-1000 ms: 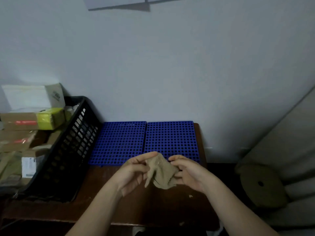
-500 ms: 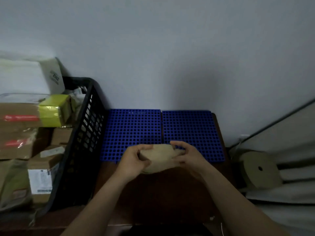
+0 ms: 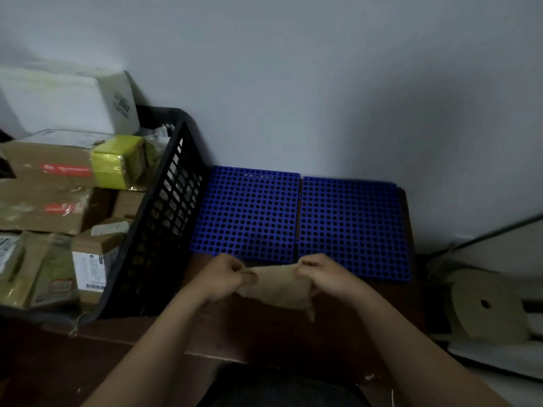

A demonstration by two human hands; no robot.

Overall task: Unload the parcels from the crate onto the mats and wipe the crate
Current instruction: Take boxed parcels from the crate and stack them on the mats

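Person as seen from the head camera: the arms and a strip of clothing. The left hand and the right hand are bare, with the backs and knuckles in view. The left forearm and the right forearm are likewise uncovered from the wrist to the near edge of the view, and the dim light shows little surface detail. Between them, at the near edge, is a dark garment, black or nearly so, of plain matte fabric. Whether it is a shirt or trousers cannot be told.
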